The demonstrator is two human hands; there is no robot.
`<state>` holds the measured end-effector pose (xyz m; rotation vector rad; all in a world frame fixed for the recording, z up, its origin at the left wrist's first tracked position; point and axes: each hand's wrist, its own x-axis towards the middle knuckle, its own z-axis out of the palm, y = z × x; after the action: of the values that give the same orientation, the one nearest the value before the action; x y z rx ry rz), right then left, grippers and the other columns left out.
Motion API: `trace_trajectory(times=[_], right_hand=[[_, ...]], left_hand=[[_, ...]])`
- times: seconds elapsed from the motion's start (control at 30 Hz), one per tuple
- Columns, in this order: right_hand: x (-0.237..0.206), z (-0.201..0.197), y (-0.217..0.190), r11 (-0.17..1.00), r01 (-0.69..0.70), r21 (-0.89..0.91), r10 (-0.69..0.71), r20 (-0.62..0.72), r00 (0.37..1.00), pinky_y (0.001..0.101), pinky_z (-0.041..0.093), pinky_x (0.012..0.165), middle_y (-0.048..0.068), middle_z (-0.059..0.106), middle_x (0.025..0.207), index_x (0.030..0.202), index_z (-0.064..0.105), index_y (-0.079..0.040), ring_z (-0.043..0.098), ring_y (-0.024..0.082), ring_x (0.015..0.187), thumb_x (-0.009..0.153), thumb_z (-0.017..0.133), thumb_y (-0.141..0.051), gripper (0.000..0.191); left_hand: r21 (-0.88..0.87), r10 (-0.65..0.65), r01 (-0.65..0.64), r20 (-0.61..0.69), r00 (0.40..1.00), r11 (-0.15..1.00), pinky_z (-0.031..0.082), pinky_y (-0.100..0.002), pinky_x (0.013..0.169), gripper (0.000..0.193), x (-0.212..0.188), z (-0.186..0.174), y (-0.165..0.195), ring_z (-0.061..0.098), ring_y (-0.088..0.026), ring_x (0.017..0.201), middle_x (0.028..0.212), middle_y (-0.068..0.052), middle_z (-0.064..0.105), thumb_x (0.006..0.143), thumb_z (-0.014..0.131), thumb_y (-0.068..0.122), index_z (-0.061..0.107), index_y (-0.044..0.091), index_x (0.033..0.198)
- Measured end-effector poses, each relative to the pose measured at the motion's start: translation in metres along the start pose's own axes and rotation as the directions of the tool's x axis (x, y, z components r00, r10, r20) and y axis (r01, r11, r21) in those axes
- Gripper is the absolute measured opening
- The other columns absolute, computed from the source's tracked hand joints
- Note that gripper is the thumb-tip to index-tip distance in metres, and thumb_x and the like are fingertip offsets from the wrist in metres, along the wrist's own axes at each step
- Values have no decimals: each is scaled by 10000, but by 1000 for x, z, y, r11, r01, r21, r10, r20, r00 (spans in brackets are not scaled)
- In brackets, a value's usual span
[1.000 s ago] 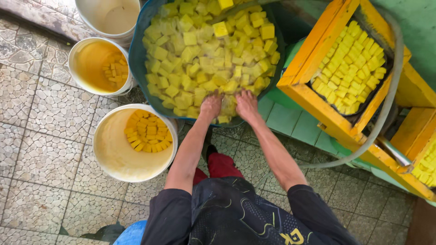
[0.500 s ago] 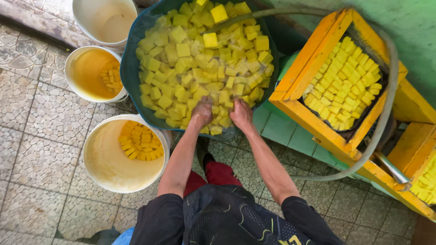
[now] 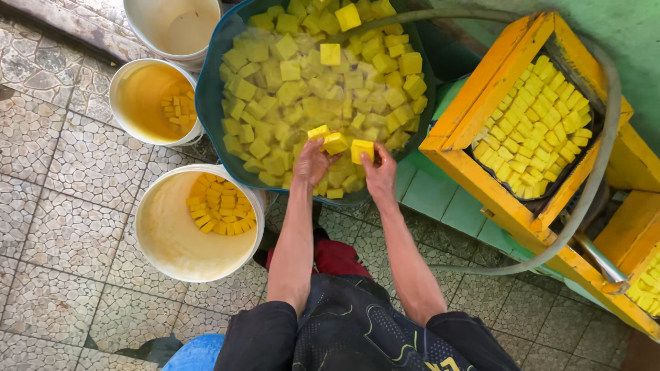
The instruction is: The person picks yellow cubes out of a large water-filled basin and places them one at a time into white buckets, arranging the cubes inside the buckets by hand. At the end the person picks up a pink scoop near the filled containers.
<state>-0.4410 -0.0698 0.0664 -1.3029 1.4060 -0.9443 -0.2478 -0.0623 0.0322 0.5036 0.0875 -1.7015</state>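
Fingers (image 3: 317,150) of the left hand (image 3: 311,163) curl around two wet, bright yellow cubes (image 3: 327,139), lifting them just above the heap. Beside it, the right hand (image 3: 380,172) pinches a single yellow cube (image 3: 362,150) between thumb and fingertips. Both hands hover at the near rim of a large round dark teal plastic tub (image 3: 206,103), which is filled with pale yellow square-cut blocks (image 3: 302,96) lying soaked in cloudy liquid, their edges soft and glistening.

To the person's left, three round white plastic buckets stand on the floor. The nearest white bucket (image 3: 161,240) holds milky liquid with neat small orange-yellow cubes (image 3: 218,207) packed against its far side. A smaller white bucket (image 3: 127,79) behind it holds deep orange liquid and a few floating cubes. A third white bucket (image 3: 148,27) at the top holds pale cream liquid.

To the right sits a bright yellow painted wooden box frame (image 3: 481,172), lined with dark material and filled with tidy rows of small yellow cubes (image 3: 536,130). A thick grey rubber hose (image 3: 605,137) loops around it. Underfoot lies a grey, irregular mosaic stone floor (image 3: 62,206), wet in patches.
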Motion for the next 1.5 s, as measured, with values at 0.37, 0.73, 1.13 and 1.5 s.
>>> trace_trajectory(times=[0.37, 0.73, 1.13, 1.5], right_hand=[[-24, 65, -70, 664, 340, -665, -323, 156, 934, 504, 394, 1062, 187, 569, 1300, 1417, 520, -11, 517, 391, 1233, 911, 724, -250, 596], [52, 45, -81, 683, 266, -680, -310, 59, 949, 515, 469, 990, 230, 593, 1264, 1307, 599, -28, 556, 420, 1169, 915, 743, -396, 556], [91, 63, -52, 611, -47, -790, 54, -17, 998, 562, 527, 850, 252, 697, 1102, 1177, 670, -40, 663, 461, 1020, 803, 631, -145, 390], [57, 20, -37, 977, -8, 215, -36, 204, 978, 270, 530, 950, 26, 678, 1175, 1317, 645, -25, 649, 131, 1089, 930, 633, -27, 388]], left_hand=[[-173, 32, -58, -150, 988, 983, 560, -422, 899, 488, 12, 15, -25, 694, -263, 965, 1072, -97, 722, 1083, 453, 488, 641, 46, 1175], [-255, -119, 58, -232, 965, 965, 582, -489, 738, 438, -6, 15, 10, 698, -345, 890, 991, -156, 717, 951, 544, 502, 643, 103, 1101], [-208, 2, -30, -136, 991, 978, 576, -440, 776, 326, -12, -8, -3, 704, -330, 978, 1073, -149, 716, 1039, 559, 355, 648, 86, 1201], [-178, 11, -60, -263, 965, 982, 561, -451, 853, 363, 37, -2, -19, 707, -253, 998, 1102, -68, 742, 1055, 567, 413, 665, 122, 1248]])
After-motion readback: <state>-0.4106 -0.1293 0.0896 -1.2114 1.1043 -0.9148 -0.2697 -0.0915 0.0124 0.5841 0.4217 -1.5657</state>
